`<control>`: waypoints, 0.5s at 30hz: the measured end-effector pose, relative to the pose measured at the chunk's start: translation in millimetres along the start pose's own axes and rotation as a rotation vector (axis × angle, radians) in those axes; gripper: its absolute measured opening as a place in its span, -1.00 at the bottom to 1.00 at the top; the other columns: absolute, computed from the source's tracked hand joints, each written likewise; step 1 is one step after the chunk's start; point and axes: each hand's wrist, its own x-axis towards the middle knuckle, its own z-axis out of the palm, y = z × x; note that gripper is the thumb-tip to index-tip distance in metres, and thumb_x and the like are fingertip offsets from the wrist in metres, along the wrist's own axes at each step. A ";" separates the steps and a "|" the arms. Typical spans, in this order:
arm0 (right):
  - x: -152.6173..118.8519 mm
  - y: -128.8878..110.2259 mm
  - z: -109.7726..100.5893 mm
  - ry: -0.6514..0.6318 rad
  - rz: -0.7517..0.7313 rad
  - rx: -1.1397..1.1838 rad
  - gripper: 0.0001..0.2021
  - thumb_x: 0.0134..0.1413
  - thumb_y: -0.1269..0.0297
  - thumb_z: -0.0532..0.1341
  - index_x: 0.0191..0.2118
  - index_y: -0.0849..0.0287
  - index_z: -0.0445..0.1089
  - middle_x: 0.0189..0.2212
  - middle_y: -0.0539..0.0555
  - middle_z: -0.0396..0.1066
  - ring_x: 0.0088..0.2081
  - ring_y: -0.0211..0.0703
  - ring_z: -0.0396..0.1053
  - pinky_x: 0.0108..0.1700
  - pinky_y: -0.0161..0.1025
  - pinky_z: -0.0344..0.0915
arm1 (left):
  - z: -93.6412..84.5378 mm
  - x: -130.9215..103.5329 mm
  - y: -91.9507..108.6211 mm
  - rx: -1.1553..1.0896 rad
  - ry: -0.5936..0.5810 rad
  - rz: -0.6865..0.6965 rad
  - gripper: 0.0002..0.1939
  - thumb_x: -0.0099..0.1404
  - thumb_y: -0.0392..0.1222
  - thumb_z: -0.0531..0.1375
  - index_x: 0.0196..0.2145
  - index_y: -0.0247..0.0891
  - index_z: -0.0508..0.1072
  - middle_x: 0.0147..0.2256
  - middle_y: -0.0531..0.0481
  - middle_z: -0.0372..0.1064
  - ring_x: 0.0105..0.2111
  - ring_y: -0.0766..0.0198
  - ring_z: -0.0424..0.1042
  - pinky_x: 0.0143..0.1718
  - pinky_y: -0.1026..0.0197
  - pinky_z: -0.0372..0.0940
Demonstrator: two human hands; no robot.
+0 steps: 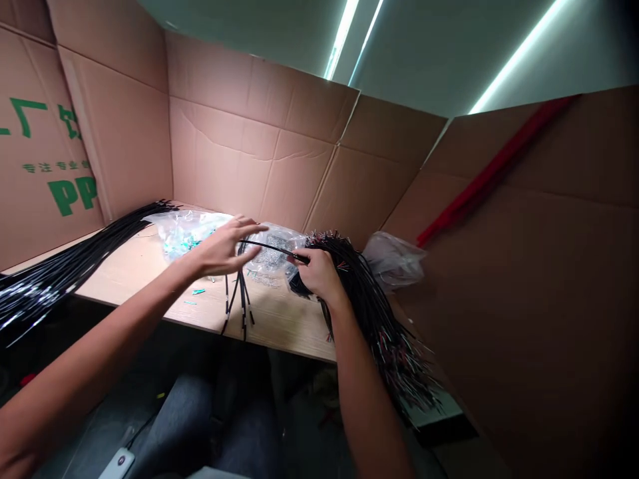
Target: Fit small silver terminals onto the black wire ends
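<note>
My right hand (pixel 318 269) is closed, thumb and fingers pinching a thin black cable (pixel 272 247) near its thicker right end. The cable stretches left into the gap between the thumb and fingers of my left hand (pixel 224 246), which are spread apart. Below the left hand, several black cables (pixel 243 299) with small white bands hang down to the table's front edge; the hand hides their upper ends. Just right of my right hand lies a thick bundle of black cables (pixel 372 286) with stripped red and white wire ends, partly behind my forearm.
A clear bag with teal pieces (pixel 182 236) and a clear bag of small metal parts (pixel 274 246) lie on the wooden table (pixel 289 326). Long black cables (pixel 94 249) spread at the left. A crumpled plastic bag (pixel 394 259) sits right. Cardboard walls (pixel 224 146) surround the table.
</note>
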 end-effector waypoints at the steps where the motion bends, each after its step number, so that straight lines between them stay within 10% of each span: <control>1: -1.5 3.1 0.7 0.019 0.032 0.017 -0.73 0.28 0.22 0.22 -0.15 0.23 0.65 -0.30 0.04 0.63 -0.32 -0.10 0.43 -0.28 -0.29 0.24 | -6.4 -5.6 -6.7 -0.049 0.054 -0.044 -0.49 0.49 0.09 0.06 0.22 -0.19 0.47 0.10 -0.19 0.46 0.10 -0.04 0.41 0.11 -0.08 0.32; 6: -8.1 19.5 4.3 0.145 0.136 0.192 -0.71 0.21 0.09 0.28 -0.24 0.18 0.67 -0.36 0.04 0.62 -0.36 -0.07 0.42 -0.31 -0.23 0.22 | -32.1 -46.1 -58.8 -0.131 0.549 -0.462 -0.49 0.53 0.01 -0.09 -0.08 -0.32 0.58 -0.14 -0.15 0.54 -0.14 0.08 0.49 -0.08 0.09 0.34; 9: -11.2 22.6 -5.7 0.229 0.142 0.299 -0.71 0.18 0.02 0.30 -0.25 0.11 0.67 -0.29 0.05 0.64 -0.27 -0.03 0.50 -0.22 -0.21 0.32 | -36.4 -71.2 -86.7 -0.096 0.556 -0.749 -0.59 0.49 -0.06 -0.02 -0.20 -0.33 0.57 -0.25 -0.10 0.54 -0.23 0.11 0.46 -0.17 0.14 0.29; 15: -22.0 12.0 -76.5 0.598 0.206 0.132 -0.63 0.16 0.02 0.30 -0.20 0.25 0.66 -0.28 0.18 0.64 -0.26 0.02 0.53 -0.22 -0.16 0.35 | -33.0 -78.4 -91.7 -0.664 0.869 -1.029 -0.64 0.46 -0.18 -0.06 -0.35 -0.30 0.46 -0.48 0.03 0.38 -0.44 0.24 0.32 -0.40 0.24 0.23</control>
